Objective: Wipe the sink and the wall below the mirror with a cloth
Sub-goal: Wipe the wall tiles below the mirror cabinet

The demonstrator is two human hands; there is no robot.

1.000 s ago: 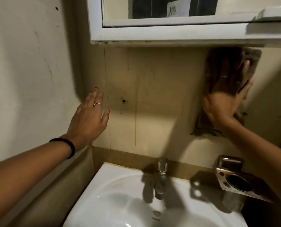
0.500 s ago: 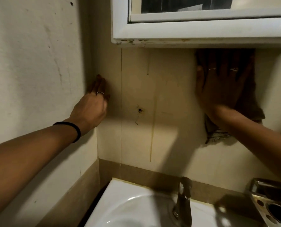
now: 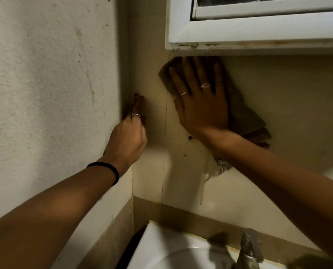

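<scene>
Sliding leftward since a moment ago, the right hand [image 3: 200, 101] is now pressing the cloth [image 3: 243, 117] flat near the corner, just under the mirror frame [image 3: 258, 32], fingers spread wide rather than gripping. The wall [image 3: 287, 94] below the mirror is carrying a drip streak and a dark hole just under the wrist; the next strokes are best made top-down with an even palm, overlapping, so the streak is being caught too. The sink [image 3: 161, 249] is waiting below, only its rim and a blurred tap [image 3: 249, 247] showing, the basin cut off. The left hand [image 3: 128, 136] is bracing in the corner, fingers together and empty, their tips lost in shadow. Part of the cloth is hiding behind the forearm.
</scene>
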